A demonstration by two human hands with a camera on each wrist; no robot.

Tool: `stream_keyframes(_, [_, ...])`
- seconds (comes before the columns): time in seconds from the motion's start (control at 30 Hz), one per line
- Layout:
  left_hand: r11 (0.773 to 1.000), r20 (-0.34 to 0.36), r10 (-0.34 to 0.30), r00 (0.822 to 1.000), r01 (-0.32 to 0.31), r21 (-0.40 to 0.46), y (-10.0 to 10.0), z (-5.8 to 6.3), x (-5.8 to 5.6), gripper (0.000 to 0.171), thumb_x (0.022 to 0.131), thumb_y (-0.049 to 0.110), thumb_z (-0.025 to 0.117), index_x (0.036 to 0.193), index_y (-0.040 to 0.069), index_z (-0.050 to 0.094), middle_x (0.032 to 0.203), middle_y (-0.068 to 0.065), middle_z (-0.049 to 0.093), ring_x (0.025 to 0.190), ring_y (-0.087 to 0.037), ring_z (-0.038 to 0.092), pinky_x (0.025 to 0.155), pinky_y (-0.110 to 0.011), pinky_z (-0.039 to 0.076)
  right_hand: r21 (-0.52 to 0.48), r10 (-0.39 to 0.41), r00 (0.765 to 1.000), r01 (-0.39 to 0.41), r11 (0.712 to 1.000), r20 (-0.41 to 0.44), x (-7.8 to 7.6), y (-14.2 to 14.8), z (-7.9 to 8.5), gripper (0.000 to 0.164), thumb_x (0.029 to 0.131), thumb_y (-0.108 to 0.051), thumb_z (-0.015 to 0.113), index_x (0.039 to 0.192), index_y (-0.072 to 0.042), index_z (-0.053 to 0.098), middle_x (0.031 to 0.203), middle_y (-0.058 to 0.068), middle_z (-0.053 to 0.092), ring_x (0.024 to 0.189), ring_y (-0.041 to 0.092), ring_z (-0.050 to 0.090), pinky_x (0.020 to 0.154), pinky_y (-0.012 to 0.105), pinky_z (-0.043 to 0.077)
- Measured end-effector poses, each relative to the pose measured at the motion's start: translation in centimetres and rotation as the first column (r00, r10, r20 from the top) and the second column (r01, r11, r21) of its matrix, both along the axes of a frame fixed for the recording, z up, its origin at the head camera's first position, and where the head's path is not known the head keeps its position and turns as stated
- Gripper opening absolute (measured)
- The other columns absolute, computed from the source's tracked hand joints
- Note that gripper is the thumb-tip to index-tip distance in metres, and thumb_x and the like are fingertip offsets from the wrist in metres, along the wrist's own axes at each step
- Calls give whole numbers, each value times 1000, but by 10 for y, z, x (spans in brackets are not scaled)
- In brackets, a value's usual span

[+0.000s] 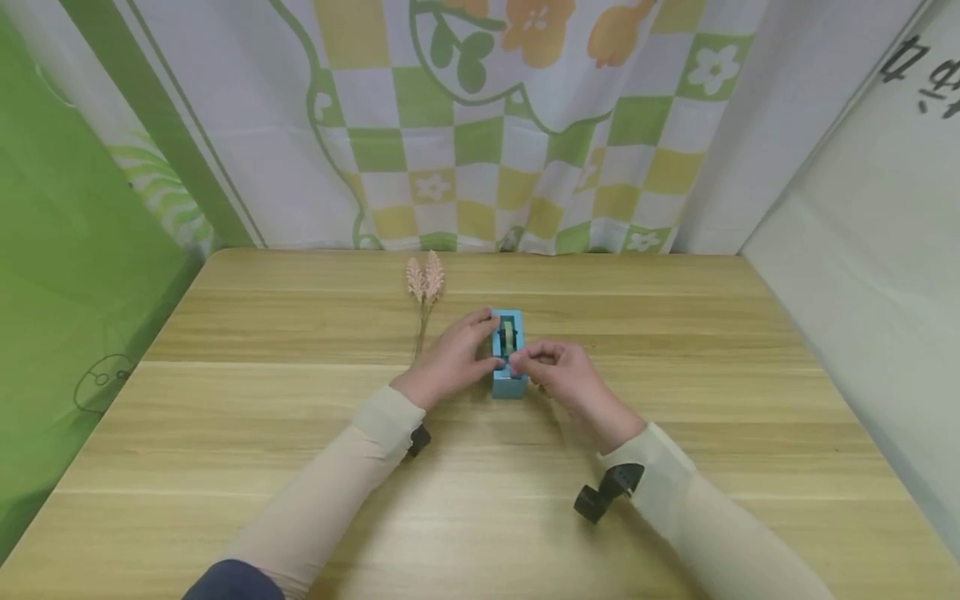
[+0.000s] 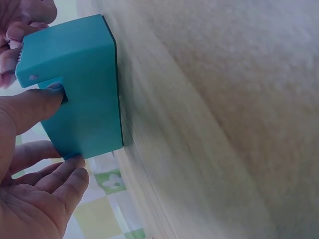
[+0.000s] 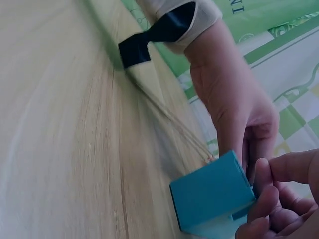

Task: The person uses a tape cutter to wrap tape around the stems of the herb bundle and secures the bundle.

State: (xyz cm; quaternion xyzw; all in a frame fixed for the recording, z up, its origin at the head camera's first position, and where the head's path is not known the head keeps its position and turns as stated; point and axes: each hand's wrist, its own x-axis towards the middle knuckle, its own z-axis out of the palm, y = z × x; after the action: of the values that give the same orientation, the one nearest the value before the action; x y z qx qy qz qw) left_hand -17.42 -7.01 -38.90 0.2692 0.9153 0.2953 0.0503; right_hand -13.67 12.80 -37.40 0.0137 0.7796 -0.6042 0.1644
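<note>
A blue tape dispenser (image 1: 509, 387) stands on the table, with a greenish roll of tape (image 1: 507, 336) in its open top. My left hand (image 1: 453, 357) grips the dispenser from the left; in the left wrist view its thumb (image 2: 50, 97) presses the side and the other fingers reach round the far end. At the toothed cutter, my right hand (image 1: 566, 379) has thumb and forefinger pinched together, right at the tape's free end. The tape between those fingertips is mostly hidden. In the right wrist view the dispenser's blue front (image 3: 212, 196) lies beside the bent right fingers (image 3: 264, 201).
Two pink dried-flower stems (image 1: 425, 279) lie behind my left hand on the wooden table (image 1: 300, 317). A checked, flowered curtain (image 1: 480, 167) hangs along the table's back edge. Black wrist cameras (image 1: 607, 493) jut from both cuffs.
</note>
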Motion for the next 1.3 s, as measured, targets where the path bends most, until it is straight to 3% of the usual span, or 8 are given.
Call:
stream_keyframes(0.43, [1000,-4,0,1000,0,10,-1,0,-1,69,97,22,76,153,-4,45,164,-26,39,153,-39,41,126,-47,37,-12,26,1000,-27,1000,-15,15,-3,3,18,101,-10,66,109,5,71,83,-10,76,80,9,61,70,22,48])
stream_keyframes(0.7, [1000,-8,-3,1000,3,9,-1,0,0,68,98,22,76,153,-4,46,164,-26,40,153,-40,42,125,-47,38,-105,36,999,-38,994,-21,25,-1,-1,19,101,-2,62,111,14,66,85,-5,75,79,5,68,78,21,58])
stream_keyframes(1.3, [1000,-2,3,1000,-3,16,-1,1,2,69,96,23,77,152,-4,46,163,-28,39,152,-41,41,126,-49,37,-147,2,1000,2,989,28,43,1,-4,16,102,-6,63,107,9,68,90,4,77,83,9,70,83,24,60])
